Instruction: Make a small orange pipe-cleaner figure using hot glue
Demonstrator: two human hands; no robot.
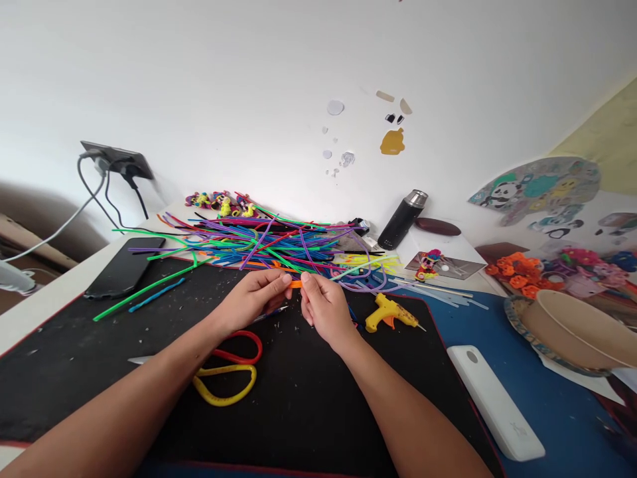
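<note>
1. At the right edge of the frame a tan paper bowl (577, 328) is lying tilted on its side on a patterned plate (517, 318); what it holds cannot be seen.
2. Behind the plate, orange flower shapes (515, 272) are sitting in a cluster on the desk.
3. Across the middle of the frame a tangled heap of coloured pipe cleaners (263, 242) is spreading along the far edge of a black mat (308, 398).
4. A yellow glue gun (391, 312) is lying just right of the hands, and red and yellow scissors (229, 372) are lying under the left forearm.
5. A black phone (124, 265) is resting at the left, a black flask (403, 219) is leaning by the wall, and a white flat case (495, 401) is lying at the lower right.
6. Both forearms are reaching in from the bottom edge and meeting at the centre.
7. The left hand (253, 299) and the right hand (323, 309) are each pinching one end of a short orange pipe cleaner piece (296, 284) between thumb and fingertips, just above the mat.
</note>
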